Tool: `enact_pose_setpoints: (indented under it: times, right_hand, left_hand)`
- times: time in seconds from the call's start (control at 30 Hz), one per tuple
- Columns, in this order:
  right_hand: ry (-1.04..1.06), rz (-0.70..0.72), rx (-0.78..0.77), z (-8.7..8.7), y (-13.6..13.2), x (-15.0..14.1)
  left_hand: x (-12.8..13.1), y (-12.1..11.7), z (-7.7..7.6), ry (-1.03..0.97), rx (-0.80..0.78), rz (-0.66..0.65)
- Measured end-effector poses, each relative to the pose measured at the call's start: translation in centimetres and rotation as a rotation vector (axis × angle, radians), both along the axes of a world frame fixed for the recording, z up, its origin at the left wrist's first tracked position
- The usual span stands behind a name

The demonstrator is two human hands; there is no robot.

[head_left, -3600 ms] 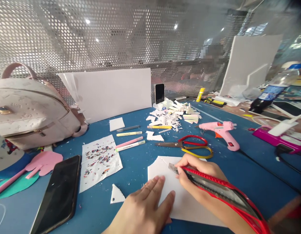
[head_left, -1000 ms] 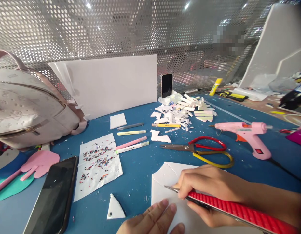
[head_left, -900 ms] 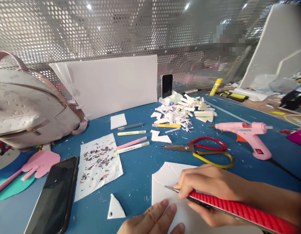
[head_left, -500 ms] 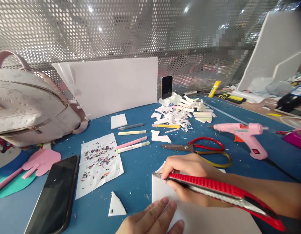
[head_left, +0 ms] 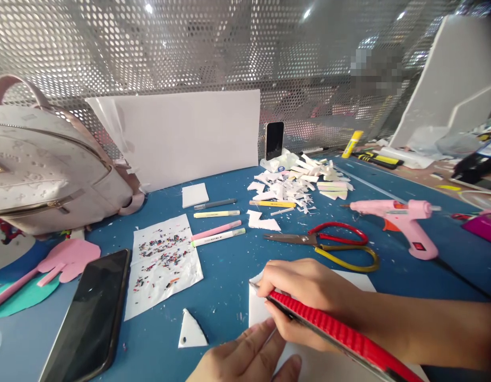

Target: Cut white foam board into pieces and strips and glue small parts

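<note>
My right hand (head_left: pixel 309 289) is wrapped round a red utility knife (head_left: pixel 341 334), its blade tip at the upper left corner of a white foam board (head_left: pixel 259 307). The knife's handle slants down toward the lower right. My left hand (head_left: pixel 245 356) lies flat on the board's left part with fingers stretched out, close under the right hand. Part of the board is covered by both hands. To the left lies a small white triangular piece (head_left: pixel 190 331) with a dark dot. Scissors (head_left: pixel 320 241) with one red and one yellow handle rest just beyond my right hand.
A pink glue gun (head_left: pixel 404 215) lies at the right. White scraps (head_left: pixel 287 188) are heaped behind several pens (head_left: pixel 217 214). At the left are a phone (head_left: pixel 86 318), a paper sheet with coloured bits (head_left: pixel 163 297) and a backpack (head_left: pixel 50 170). A large white board (head_left: pixel 181 138) leans behind.
The knife's handle has swung lower and nearer to me, and the right wrist has dropped slightly. More of the board's far edge shows behind the right hand. The left hand stays almost in place.
</note>
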State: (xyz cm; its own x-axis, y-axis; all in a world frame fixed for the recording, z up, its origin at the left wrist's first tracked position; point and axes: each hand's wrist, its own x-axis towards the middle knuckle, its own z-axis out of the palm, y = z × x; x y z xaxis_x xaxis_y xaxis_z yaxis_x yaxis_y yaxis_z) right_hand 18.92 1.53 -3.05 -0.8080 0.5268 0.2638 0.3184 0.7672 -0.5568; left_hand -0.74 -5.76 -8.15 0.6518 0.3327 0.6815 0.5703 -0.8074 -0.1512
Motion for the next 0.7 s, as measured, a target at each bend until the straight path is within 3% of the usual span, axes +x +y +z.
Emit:
enact_pose_setpoints:
  times: [0.07, 0.2, 0.37, 0.7]
  right_hand:
    - [-0.022, -0.002, -0.002, 0.1, -0.1, 0.1]
    - [-0.028, -0.024, 0.045, 0.4, -0.2, 0.4]
    - [0.016, -0.04, 0.045, 0.3, -0.6, 0.7]
    - [0.061, -0.03, 0.052, 0.5, -1.1, 1.4]
  left_hand:
    - [0.7, -0.2, -1.8, -0.231, 0.031, 0.049]
    - [1.3, -0.4, -3.8, -0.251, 0.013, 0.041]
    - [1.3, -0.6, -4.0, -0.308, 0.02, 0.073]
    - [1.0, -0.6, -4.0, -0.205, -0.005, 0.066]
